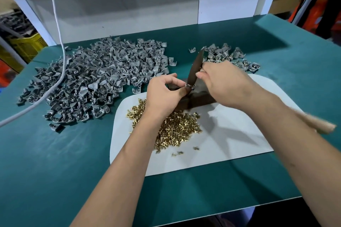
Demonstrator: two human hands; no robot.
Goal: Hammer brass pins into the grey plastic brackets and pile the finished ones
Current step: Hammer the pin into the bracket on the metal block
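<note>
Left hand (164,92) pinches bracket (188,86) on dark block (195,100). Right hand (221,81) grips hammer (196,66), head tilted up-away, striking end just above bracket. Pin pile (175,127) nearer than left grip; finished pile (227,55) beyond right.

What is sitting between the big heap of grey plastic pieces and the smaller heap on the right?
In the head view, a stray grey plastic bracket on the green mat, plus the dark metal hammer head.
</note>
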